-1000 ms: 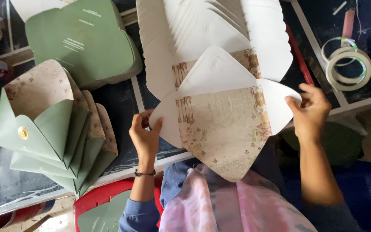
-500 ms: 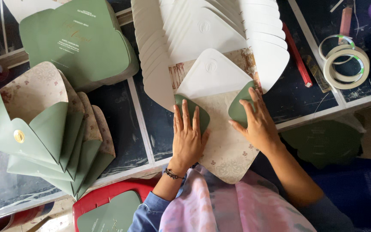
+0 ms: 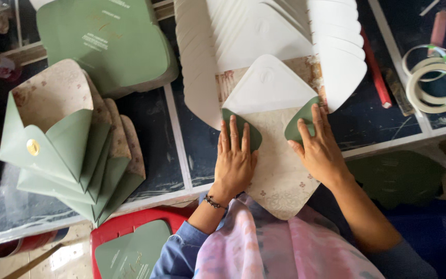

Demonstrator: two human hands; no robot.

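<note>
- While both green side flaps are pressed inward, the envelope blank [image 3: 280, 170] lies flat at the table's [image 3: 181, 155] near edge, its patterned inside up, with top and bottom flaps not yet folded.
- Finished green envelopes [image 3: 63, 155] are fanned at the left; a row of unfolded white blanks [image 3: 264, 31] is stacked beyond, so much appears left.
- The left hand [image 3: 235, 160] is laid flat, palm down, fingers together on the left flap [image 3: 249, 129].
- The right hand [image 3: 320, 152] is spread flat on the right flap [image 3: 298, 124]; nothing is pinched.
</note>
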